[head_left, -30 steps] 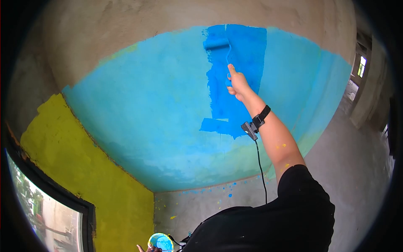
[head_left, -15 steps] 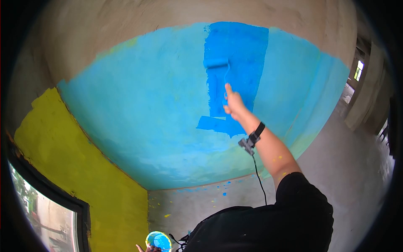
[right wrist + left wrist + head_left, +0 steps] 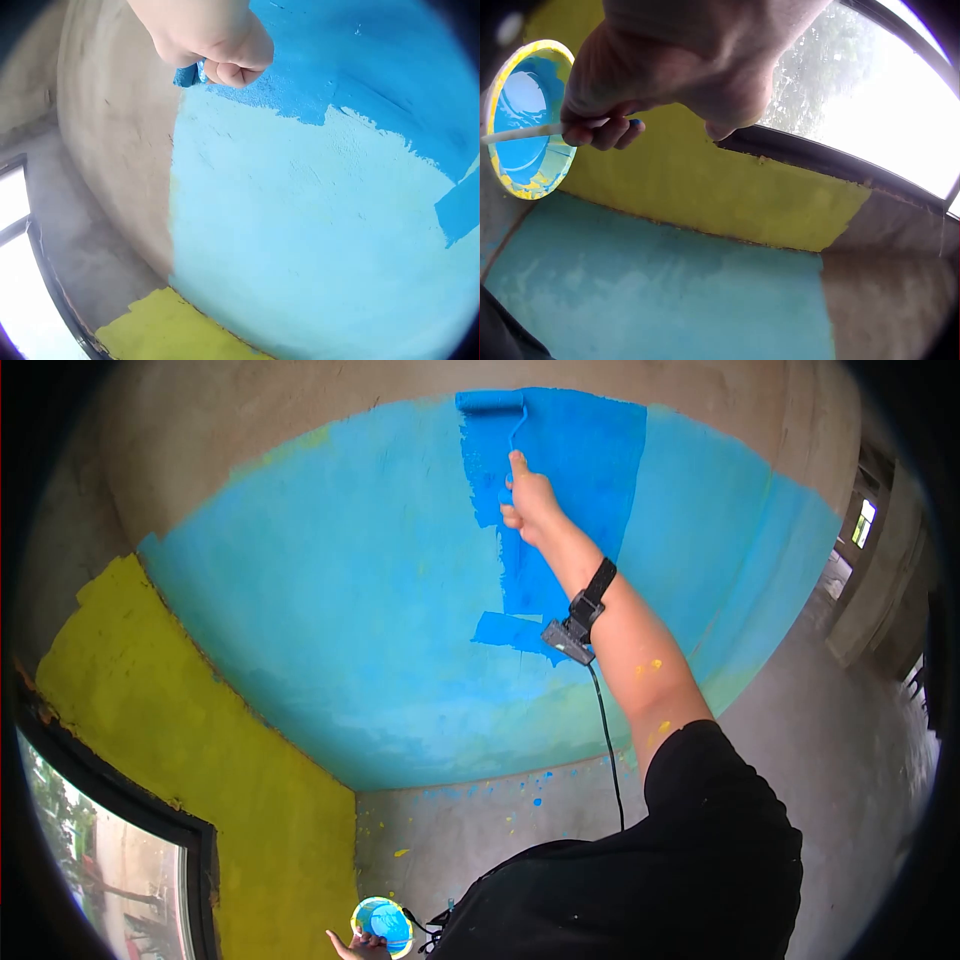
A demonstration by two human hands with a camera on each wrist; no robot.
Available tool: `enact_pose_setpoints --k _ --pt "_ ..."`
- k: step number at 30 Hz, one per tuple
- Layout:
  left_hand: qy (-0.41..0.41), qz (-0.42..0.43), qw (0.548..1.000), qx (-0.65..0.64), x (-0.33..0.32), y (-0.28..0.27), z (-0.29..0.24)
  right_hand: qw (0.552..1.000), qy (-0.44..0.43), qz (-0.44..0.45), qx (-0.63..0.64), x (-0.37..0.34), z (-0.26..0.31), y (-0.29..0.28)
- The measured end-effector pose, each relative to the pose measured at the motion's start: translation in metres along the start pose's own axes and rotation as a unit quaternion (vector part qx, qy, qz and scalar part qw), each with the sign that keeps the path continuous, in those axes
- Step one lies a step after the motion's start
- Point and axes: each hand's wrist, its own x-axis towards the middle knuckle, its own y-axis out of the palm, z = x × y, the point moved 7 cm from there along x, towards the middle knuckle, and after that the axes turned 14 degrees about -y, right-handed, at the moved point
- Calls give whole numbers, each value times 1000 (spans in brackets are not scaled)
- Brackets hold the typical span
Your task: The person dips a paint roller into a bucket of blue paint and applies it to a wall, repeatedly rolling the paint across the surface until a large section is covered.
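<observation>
My right hand (image 3: 535, 502) grips the handle of a blue paint roller (image 3: 490, 401), its thumb laid along the handle towards the frame. The roller lies against the wall at the upper edge of a dark blue painted patch (image 3: 580, 465). In the right wrist view, one end of the roller sleeve (image 3: 186, 76) shows past the fist and the rest is hidden. Low in the head view, my left hand (image 3: 362, 948) holds a paint bucket (image 3: 556, 161) with blue paint inside. Its fingers curl round the bucket's thin white handle (image 3: 525, 133) in the left wrist view.
Lighter blue paint (image 3: 350, 590) covers much of the wall, with bare brown plaster (image 3: 300, 410) above it. A yellow-green wall (image 3: 270, 810) with a dark-framed window (image 3: 130, 870) stands at left. Paint spots dot the grey floor (image 3: 460, 830). A cable (image 3: 607, 740) hangs from the right wrist camera.
The roller first went down the left side of the dark blue patch, then back up to its top edge and slightly left. The left hand and bucket stay low in view.
</observation>
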Motion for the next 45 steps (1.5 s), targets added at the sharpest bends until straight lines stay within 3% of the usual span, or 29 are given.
enact_pose_setpoints --k 2,6,7,12,16,18,26,28,31,34,36,38,40,41,43,45 --pt "25 -40 999 -9 -3 -14 3 999 24 21 11 -4 -5 0" --pt "31 -83 996 -16 -8 -33 3 999 5 -15 -51 -46 -54 -20" --pt "23 -50 998 -22 -11 -29 4 999 19 -9 -46 -60 -77 -28" --pt "22 -54 998 -9 -54 -3 2 990 118 -26 -76 -130 -191 -73" --pt "41 -57 997 -35 -57 -12 -5 987 155 -28 -44 -152 -226 -71" --pt "39 -36 998 -29 -55 -20 -9 992 109 -62 -21 -138 -200 -56" --pt "37 -57 997 -24 -28 -64 -2 1000 -18 -14 -17 -34 -33 9" --pt "49 -82 995 -26 -31 -67 0 1000 -18 -2 -15 -18 -12 17" --pt "31 -52 998 -29 -30 -66 -2 1000 -7 25 -7 -8 11 23" --pt "11 -23 999 -31 -28 -62 1 999 7 47 3 -8 6 25" --pt "17 1 999 -30 -20 -61 4 999 -27 -13 -42 -23 -5 16" --pt "5 1 1000 -18 -8 -74 4 998 -9 -3 -64 -46 -41 5" --pt "-23 -8 1000 6 3 -84 7 995 58 15 -80 -63 -102 -17" --pt "-4 -20 1000 -6 -26 -54 8 995 70 3 -78 -83 -122 -23" --pt "-15 -8 1000 5 -5 -79 5 994 81 -7 -77 -111 -150 -32" --pt "-1 -23 1000 -18 -13 -69 3 989 147 -17 -30 -123 -168 -30"
